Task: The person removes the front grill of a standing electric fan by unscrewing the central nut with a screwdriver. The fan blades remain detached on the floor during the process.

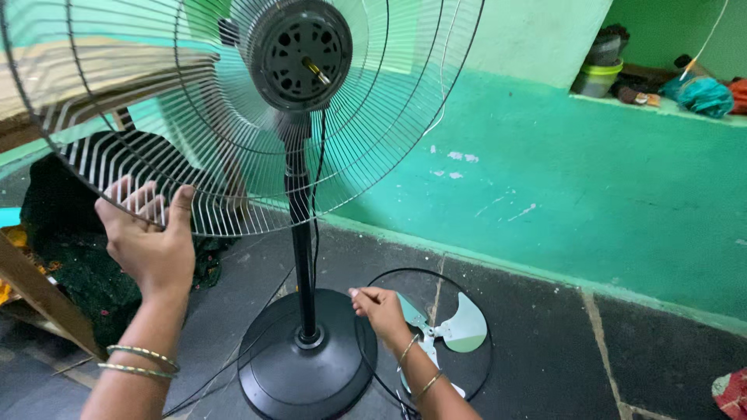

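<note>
Left hand gripping grille rim at frame left, right hand pinching thin ring by blade bottom centre; light, springy wire, best held at rim.

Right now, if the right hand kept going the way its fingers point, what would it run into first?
The right hand points left, toward the fan's black round base. The base's edge looks like the first thing in that line, with the upright pole beyond it, though depth is hard to judge from this view.
</note>
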